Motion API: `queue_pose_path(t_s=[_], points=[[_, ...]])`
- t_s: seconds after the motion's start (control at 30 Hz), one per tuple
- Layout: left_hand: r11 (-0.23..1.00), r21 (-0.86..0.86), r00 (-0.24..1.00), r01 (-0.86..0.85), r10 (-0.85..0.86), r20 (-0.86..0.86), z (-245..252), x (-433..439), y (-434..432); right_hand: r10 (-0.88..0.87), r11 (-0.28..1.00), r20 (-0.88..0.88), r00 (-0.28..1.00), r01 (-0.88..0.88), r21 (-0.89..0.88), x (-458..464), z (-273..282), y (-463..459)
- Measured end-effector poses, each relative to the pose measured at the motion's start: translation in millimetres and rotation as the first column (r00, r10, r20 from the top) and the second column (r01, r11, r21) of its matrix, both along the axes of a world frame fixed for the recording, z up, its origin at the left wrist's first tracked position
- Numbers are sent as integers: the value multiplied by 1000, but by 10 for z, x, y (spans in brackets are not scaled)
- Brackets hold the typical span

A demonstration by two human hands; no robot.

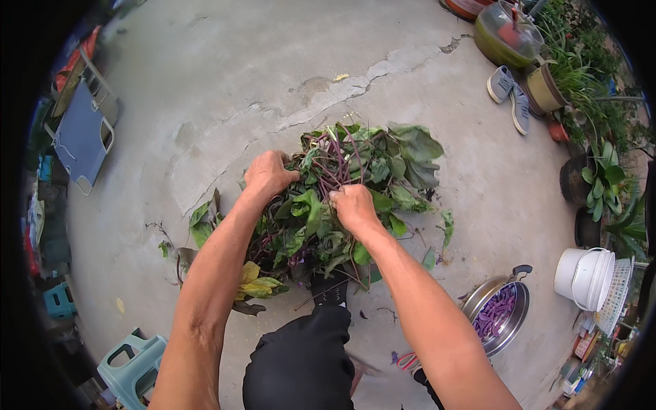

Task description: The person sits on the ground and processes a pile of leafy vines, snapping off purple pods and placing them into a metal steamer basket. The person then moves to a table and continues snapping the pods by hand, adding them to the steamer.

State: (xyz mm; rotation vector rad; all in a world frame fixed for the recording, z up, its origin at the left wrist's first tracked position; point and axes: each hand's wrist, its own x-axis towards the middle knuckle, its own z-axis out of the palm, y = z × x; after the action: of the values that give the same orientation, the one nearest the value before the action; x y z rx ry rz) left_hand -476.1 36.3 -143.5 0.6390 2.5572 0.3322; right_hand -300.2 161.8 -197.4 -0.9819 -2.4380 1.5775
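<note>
A heap of leafy plants point(307, 225) with broad green leaves and long purple stems lies on the concrete before my feet. My left hand point(270, 173) grips leafy stems on the heap's upper left side, its fingertips hidden among the leaves. On a bunch of purple stems point(338, 159) near the middle, my right hand point(354, 207) has its thumb and fingers closed. Yellowed leaves point(259, 284) stick out at the lower left of the pile, close to my black shoe point(329, 292).
Right of my right forearm stands a metal pot point(523, 318) holding purple pieces. Red-handled scissors point(408, 362) lie near my other foot. A green plastic stool point(130, 366) is at lower left, a white bucket point(581, 279) at right. Grey shoes point(510, 97) sit beside potted plants.
</note>
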Motion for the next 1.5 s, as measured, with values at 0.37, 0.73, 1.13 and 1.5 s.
queue_pose_path(t_s=[0.37,0.73,1.13,1.5], points=[[964,-210,983,163,-176,-48,-104,889,-120,278,956,25,960,-279,93,-265,1,200],[957,-51,949,285,-274,156,-429,536,-270,407,872,248,879,-455,180,-216,182,91],[977,79,981,196,-194,-30,-524,832,-348,210,953,45,977,-215,214,354,384,259],[896,150,781,418,-270,-563,-419,898,-422,251,656,228,941,-338,674,482,383,962]])
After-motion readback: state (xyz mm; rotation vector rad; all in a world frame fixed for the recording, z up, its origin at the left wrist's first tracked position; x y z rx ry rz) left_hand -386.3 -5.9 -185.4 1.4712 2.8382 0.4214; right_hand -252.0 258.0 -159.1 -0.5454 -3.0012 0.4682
